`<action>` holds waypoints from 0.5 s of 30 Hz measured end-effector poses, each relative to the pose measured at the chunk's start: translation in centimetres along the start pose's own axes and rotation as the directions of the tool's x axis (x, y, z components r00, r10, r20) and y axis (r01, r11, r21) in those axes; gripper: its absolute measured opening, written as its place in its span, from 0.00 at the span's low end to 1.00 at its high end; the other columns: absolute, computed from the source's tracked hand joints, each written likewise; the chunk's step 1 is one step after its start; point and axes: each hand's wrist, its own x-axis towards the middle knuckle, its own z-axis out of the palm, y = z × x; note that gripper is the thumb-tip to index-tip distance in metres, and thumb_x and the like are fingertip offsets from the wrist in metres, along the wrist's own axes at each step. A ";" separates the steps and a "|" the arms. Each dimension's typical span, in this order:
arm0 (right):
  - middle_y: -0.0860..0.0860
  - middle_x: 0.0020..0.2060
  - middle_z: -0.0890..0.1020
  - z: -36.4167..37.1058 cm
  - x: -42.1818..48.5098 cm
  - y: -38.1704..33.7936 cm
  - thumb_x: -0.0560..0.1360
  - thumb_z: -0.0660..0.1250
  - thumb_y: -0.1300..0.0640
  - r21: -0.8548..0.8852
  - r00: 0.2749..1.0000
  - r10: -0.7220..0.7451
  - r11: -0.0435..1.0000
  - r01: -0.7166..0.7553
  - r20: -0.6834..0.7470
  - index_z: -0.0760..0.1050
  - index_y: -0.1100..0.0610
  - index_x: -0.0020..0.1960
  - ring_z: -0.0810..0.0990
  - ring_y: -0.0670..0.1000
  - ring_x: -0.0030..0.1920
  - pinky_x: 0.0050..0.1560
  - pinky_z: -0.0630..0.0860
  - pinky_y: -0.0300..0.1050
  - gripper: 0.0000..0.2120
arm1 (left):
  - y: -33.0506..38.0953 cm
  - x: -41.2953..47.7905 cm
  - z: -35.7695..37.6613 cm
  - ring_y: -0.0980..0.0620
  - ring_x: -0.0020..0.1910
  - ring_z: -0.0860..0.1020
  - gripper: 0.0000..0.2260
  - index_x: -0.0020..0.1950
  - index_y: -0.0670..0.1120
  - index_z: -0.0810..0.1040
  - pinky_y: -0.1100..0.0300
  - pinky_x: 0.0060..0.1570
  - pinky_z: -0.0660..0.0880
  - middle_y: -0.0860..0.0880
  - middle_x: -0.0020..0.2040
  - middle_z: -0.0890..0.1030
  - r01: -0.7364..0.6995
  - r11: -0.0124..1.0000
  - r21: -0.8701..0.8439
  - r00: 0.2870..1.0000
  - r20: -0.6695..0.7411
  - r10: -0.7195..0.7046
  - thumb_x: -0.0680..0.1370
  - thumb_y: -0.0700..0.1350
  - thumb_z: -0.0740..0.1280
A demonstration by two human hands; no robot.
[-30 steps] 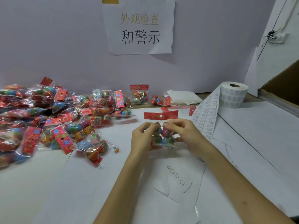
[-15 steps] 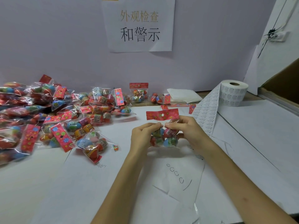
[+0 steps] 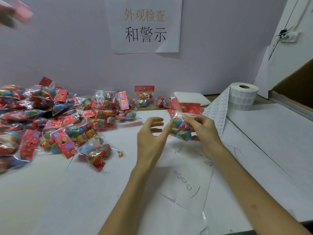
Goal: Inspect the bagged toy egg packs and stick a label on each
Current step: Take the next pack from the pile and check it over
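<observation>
Now pinches the egg pack (image 3: 181, 131) in right hand (image 3: 203, 131) above the bench (image 3: 42, 192), probably for checking. Holds left hand (image 3: 150, 134) loose, empty, beside.

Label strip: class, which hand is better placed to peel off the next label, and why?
Probably the right hand: the label strip runs just beside it, though it pinches the egg pack. The left hand, open beside the pack, could take that first.

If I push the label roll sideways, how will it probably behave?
The label roll stands on its flat end, core hole up, so it would probably slide, not roll. Its loose strip looks floppy and would likely drag along.
</observation>
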 end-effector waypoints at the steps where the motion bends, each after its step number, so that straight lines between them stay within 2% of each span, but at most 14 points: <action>1: 0.50 0.38 0.86 -0.1 0.0 -0.1 0.73 0.77 0.48 0.015 1.000 0.001 1.000 -0.001 0.018 0.82 0.57 0.46 0.86 0.47 0.38 0.33 0.81 0.44 0.13 | 0.0 -0.1 0.2 0.61 0.51 0.82 0.17 0.61 0.53 0.80 0.70 0.45 0.77 0.56 0.56 0.83 -0.018 1.000 0.022 0.998 0.068 0.016 0.75 0.55 0.76; 2: 0.52 0.41 0.86 -0.1 0.0 -0.1 0.73 0.77 0.49 0.022 0.997 -0.006 1.000 0.005 0.073 0.82 0.57 0.48 0.86 0.50 0.41 0.35 0.82 0.45 0.12 | -0.1 -0.2 0.6 0.61 0.52 0.81 0.18 0.62 0.53 0.79 0.69 0.46 0.77 0.57 0.57 0.82 -0.023 0.999 0.049 0.990 0.137 0.016 0.75 0.55 0.76; 4: 0.57 0.50 0.86 -0.2 -0.1 0.0 0.75 0.76 0.51 0.027 0.960 -0.031 0.999 0.024 0.279 0.81 0.57 0.54 0.86 0.56 0.50 0.43 0.83 0.50 0.12 | -0.4 -0.4 1.0 0.60 0.53 0.81 0.21 0.65 0.53 0.77 0.67 0.49 0.78 0.58 0.59 0.81 -0.017 0.997 0.077 0.979 0.203 0.001 0.75 0.53 0.77; 6: 0.57 0.56 0.84 -0.4 -0.3 -0.1 0.76 0.74 0.51 0.035 0.871 -0.050 0.999 0.038 0.489 0.81 0.53 0.59 0.85 0.55 0.56 0.52 0.83 0.50 0.13 | -0.7 -0.3 0.9 0.55 0.52 0.82 0.19 0.63 0.50 0.77 0.66 0.48 0.79 0.56 0.56 0.82 0.041 0.999 0.026 0.991 0.128 -0.044 0.75 0.49 0.77; 7: 0.55 0.57 0.84 -0.6 -0.3 -0.1 0.77 0.72 0.51 0.043 0.834 -0.068 0.998 0.054 0.547 0.82 0.50 0.59 0.84 0.53 0.58 0.53 0.83 0.48 0.12 | -0.8 -0.1 0.6 0.52 0.52 0.83 0.17 0.62 0.48 0.78 0.64 0.49 0.80 0.53 0.54 0.83 0.089 0.996 -0.024 0.993 0.075 -0.087 0.76 0.46 0.77; 9: 0.53 0.55 0.86 -0.8 -0.1 -0.3 0.78 0.70 0.54 0.049 0.829 -0.115 0.993 0.105 0.548 0.84 0.49 0.57 0.84 0.53 0.58 0.51 0.82 0.45 0.09 | -0.7 0.3 0.1 0.47 0.51 0.85 0.11 0.59 0.46 0.80 0.57 0.48 0.83 0.46 0.52 0.84 0.208 0.964 -0.166 0.978 0.035 -0.205 0.78 0.41 0.74; 11: 0.51 0.51 0.87 -1.4 0.6 -0.3 0.79 0.69 0.62 -0.018 0.889 -0.149 0.985 0.174 0.433 0.84 0.51 0.53 0.85 0.54 0.55 0.48 0.80 0.41 0.09 | -0.6 0.6 -0.2 0.48 0.45 0.87 0.08 0.56 0.46 0.81 0.58 0.44 0.83 0.44 0.51 0.85 0.295 0.920 -0.257 0.954 0.035 -0.296 0.78 0.39 0.73; 13: 0.47 0.49 0.87 -2.6 1.3 0.0 0.77 0.70 0.67 -0.233 0.919 -0.189 0.931 0.279 0.345 0.85 0.49 0.50 0.84 0.51 0.54 0.50 0.79 0.40 0.13 | -0.6 0.7 -0.3 0.51 0.44 0.86 0.09 0.56 0.49 0.80 0.59 0.43 0.83 0.46 0.51 0.85 0.320 0.920 -0.226 0.944 -0.006 -0.329 0.77 0.41 0.73; 15: 0.43 0.54 0.85 -4.2 1.8 0.3 0.75 0.72 0.66 -0.439 0.905 -0.144 0.837 0.327 0.400 0.85 0.47 0.51 0.82 0.42 0.57 0.57 0.77 0.40 0.15 | -0.8 0.6 -0.3 0.52 0.48 0.83 0.15 0.62 0.50 0.77 0.54 0.50 0.81 0.50 0.52 0.82 0.304 0.944 -0.125 0.946 -0.073 -0.315 0.76 0.45 0.75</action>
